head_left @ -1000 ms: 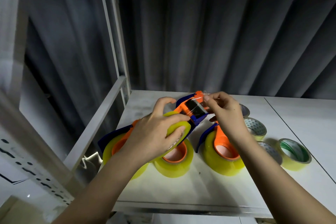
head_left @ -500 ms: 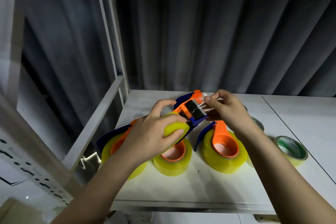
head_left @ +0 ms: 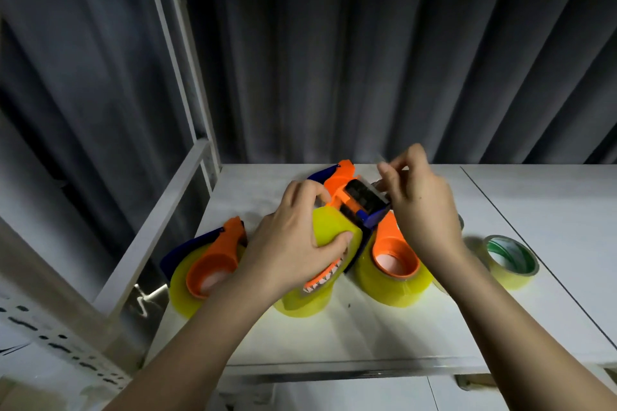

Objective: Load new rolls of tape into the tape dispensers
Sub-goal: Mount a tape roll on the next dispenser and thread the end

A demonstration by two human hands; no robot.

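Tape end held at dispenser head
Left hand [head_left: 293, 243] fingers curl around the yellow roll [head_left: 334, 230] in the dispenser [head_left: 357, 197]; right hand [head_left: 420, 203] fingertips pinch the tape end [head_left: 384, 165].

bare forearms, bare hands [head_left: 293, 237]

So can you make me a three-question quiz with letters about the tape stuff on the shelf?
1. Where is the green-cored tape roll?
A. right of both hands
B. on the upper shelf
C. in the left hand

2. What colour is the tape roll on the held dispenser?
A. red
B. yellow
C. white

3. What is the left hand doing?
A. lying flat on the shelf
B. pointing upward
C. gripping the held dispenser's roll

Answers:
1. A, it lies alone on the white shelf at the right.
2. B, the roll under the fingers is yellow.
3. C, its fingers curl round the roll while the right hand pinches at the dispenser's front.
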